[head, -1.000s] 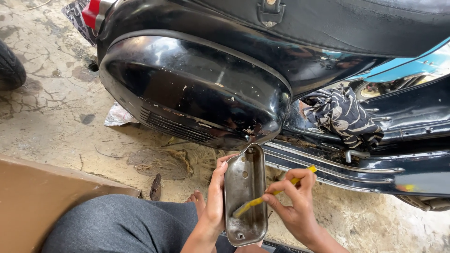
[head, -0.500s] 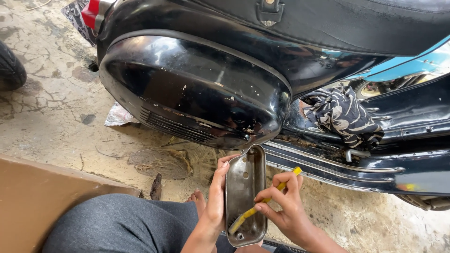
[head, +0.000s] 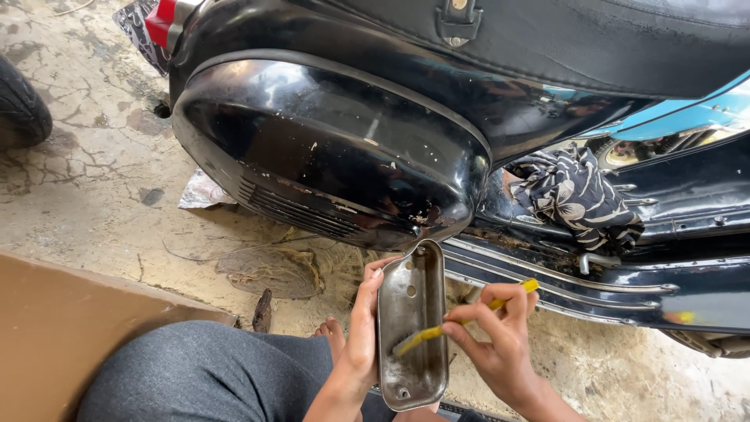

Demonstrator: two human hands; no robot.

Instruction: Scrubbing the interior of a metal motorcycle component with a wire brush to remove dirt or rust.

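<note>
Here the left hand [head: 361, 336] clasps the metal cover's [head: 412, 328] edge while the right hand [head: 494, 344] pinches a yellow brush [head: 461, 319] inside it.

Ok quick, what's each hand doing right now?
Left hand: closed on the metal cover.
Right hand: closed on the yellow brush.

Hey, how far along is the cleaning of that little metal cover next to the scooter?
Done: the metal cover is off the black scooter and turned hollow side up. In hand: the left hand grips its edge while the right hand works a yellow brush inside the hollow. Left: the inside looks dull and grimy, so the scrubbing seems unfinished, and the cover is not back on.
</note>
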